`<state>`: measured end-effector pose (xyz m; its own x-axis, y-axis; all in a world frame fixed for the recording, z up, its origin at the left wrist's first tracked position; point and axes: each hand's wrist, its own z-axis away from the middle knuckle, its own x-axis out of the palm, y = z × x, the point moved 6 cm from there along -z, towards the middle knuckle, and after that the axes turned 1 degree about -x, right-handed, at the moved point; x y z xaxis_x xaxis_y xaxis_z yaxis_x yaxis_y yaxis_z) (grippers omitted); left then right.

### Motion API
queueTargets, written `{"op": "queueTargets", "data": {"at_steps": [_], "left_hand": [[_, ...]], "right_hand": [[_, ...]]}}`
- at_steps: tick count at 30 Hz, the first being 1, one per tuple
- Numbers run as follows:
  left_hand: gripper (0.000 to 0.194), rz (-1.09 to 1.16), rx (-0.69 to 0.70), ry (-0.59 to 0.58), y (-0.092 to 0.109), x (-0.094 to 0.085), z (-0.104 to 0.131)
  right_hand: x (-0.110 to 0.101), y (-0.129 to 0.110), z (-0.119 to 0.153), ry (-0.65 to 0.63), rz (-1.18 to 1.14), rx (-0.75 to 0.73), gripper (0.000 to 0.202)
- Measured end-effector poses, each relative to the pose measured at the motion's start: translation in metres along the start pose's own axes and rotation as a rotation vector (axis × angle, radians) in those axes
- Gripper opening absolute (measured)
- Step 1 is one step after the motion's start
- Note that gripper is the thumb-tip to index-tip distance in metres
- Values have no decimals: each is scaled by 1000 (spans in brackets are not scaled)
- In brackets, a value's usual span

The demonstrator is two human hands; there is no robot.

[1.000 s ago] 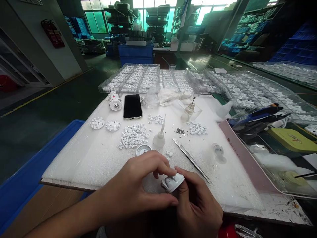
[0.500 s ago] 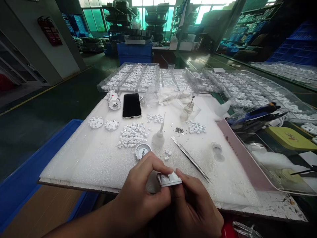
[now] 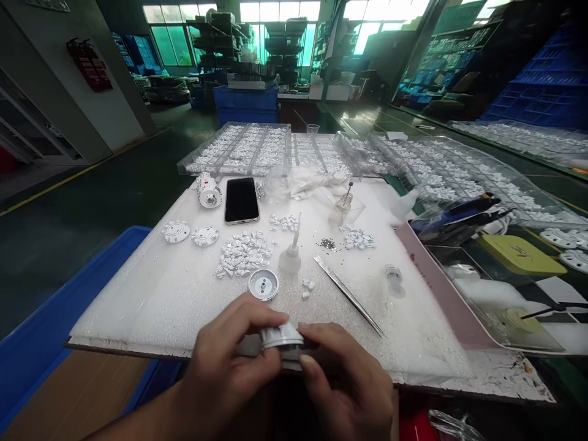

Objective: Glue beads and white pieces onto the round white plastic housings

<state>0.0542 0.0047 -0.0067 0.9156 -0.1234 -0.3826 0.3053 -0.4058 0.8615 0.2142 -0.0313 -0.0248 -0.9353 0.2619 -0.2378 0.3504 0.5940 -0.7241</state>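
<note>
Two bare hands are working at the near edge of the white foam sheet (image 3: 151, 294), and the white round part (image 3: 280, 335) is now sitting further left between them than it was a second ago. The left hand (image 3: 225, 349) is clamping its fingers on the part, forefinger pressing above and thumb bracing below. The right hand (image 3: 351, 373) is loosening: its forefinger is resting against the part's right end, while its thumb is hanging lower, apart from the underside it was supporting half a second earlier. That shift is probably leaving the left hand carrying most of the hold, which seems to be freeing the right one for turning or adjusting the piece. Just beyond the left hand, a ringed disc (image 3: 263, 285) is lying fully uncovered, where knuckles were partly hiding it. A few small white pieces (image 3: 307, 288) are lying to its right, and the tweezers (image 3: 349, 297) are resting farther right, untouched.
</note>
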Motion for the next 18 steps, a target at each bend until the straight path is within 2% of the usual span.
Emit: {"op": "queueTargets", "data": {"at_steps": [2,5,8,10,12,18], "left_hand": [[27,-8,-193,-10,-14,-18,0],[16,36,-562,-102,-39,-42,2],[24,80,-813,-265,-53,-58,1],[23,69,-868,-328,-55,-66,-5],[19,75,-898,-357,-55,-72,-12],[12,194,-1051,-399,-53,-69,-23]], "right_hand": [[-4,-2,-8,47,43,54,17],[-4,-3,-30,115,307,110,18],[10,5,-57,15,505,149,39],[20,15,-71,-82,549,195,47],[29,25,-81,-162,563,256,45],[39,35,-95,-221,510,299,8]]}}
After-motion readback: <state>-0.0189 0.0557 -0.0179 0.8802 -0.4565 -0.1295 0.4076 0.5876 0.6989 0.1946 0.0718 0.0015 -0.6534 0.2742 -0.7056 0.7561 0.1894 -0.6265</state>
